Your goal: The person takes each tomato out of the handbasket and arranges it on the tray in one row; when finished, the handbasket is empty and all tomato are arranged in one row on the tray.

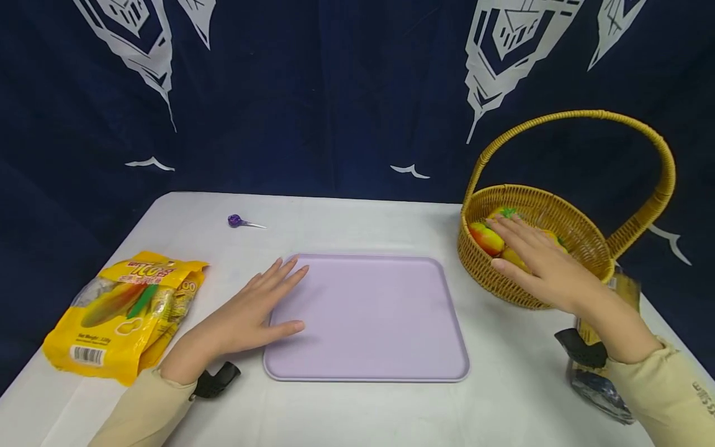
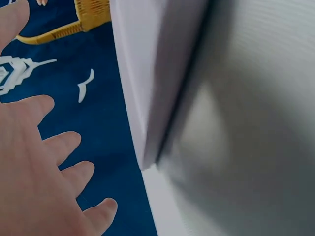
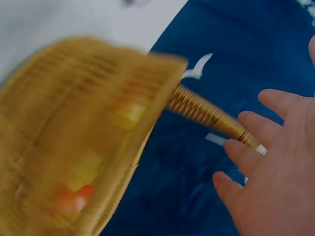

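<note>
My left hand is spread over the left edge of a lilac tray, fingers straight and holding nothing. In the left wrist view the tray's corner shows beside those fingers. Over the front of a wicker basket hovers my right hand, its fingers extended and nothing in its grasp. Inside the basket lie several yellow and red fruits, one a red-yellow mango-like fruit, partly hidden by that hand. The right wrist view shows the basket's woven side beside the relaxed fingers.
A yellow candy bag with a mango picture lies at the left. Behind the tray sits a purple-wrapped lollipop. Under the right forearm lies another package, partly covered. The basket's tall handle arches up; a dark blue curtain hangs behind.
</note>
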`<state>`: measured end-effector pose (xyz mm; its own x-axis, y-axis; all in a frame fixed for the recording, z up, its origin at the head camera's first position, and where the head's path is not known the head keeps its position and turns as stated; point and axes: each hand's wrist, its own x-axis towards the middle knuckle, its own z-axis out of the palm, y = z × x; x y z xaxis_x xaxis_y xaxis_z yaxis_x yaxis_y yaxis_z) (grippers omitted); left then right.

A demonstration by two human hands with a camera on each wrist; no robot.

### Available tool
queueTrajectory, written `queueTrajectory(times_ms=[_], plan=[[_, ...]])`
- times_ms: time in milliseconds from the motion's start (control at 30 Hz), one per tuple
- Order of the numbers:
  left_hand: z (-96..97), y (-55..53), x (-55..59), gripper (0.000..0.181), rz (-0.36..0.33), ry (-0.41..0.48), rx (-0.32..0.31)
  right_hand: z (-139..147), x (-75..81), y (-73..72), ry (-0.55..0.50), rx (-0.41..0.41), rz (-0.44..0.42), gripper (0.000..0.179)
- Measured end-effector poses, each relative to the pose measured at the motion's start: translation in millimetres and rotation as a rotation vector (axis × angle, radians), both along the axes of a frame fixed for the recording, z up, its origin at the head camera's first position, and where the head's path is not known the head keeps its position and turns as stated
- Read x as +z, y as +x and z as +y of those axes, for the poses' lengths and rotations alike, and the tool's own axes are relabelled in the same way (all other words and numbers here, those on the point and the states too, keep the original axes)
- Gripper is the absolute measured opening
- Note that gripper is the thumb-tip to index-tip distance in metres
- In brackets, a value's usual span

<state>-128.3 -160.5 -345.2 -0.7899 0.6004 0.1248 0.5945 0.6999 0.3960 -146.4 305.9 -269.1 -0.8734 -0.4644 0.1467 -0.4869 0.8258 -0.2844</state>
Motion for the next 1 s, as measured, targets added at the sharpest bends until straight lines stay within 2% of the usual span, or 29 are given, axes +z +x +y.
queueTrajectory(times_ms=[267, 400, 533, 767, 1000], plan=[[-9.5, 0.8, -13.5, 0.085, -0.118, 0.082, 0.034, 42.0, -9.1, -14.3, -0.158, -0.099, -0.118, 0.061], [-11.9, 3.2, -19.9, 0.086, -0.199, 0.138, 0.048, 54.1, -15.3, -17.6, -0.197, -0.164, -0.171, 0.059], [-12.5, 5.8, -23.7, 0.087, -0.253, 0.174, 0.043, 60.8, -21.9, -20.8, -0.246, -0.19, -0.194, 0.057], [-13.6, 5.4, -29.9, 0.089, -0.274, 0.205, 0.012, 69.5, -31.6, -24.5, -0.315, -0.212, -0.243, 0.058], [-19.6, 6.1, -35.5, 0.093, -0.249, 0.196, -0.007, 69.9, -35.8, -28.5, -0.322, -0.223, -0.255, 0.06]])
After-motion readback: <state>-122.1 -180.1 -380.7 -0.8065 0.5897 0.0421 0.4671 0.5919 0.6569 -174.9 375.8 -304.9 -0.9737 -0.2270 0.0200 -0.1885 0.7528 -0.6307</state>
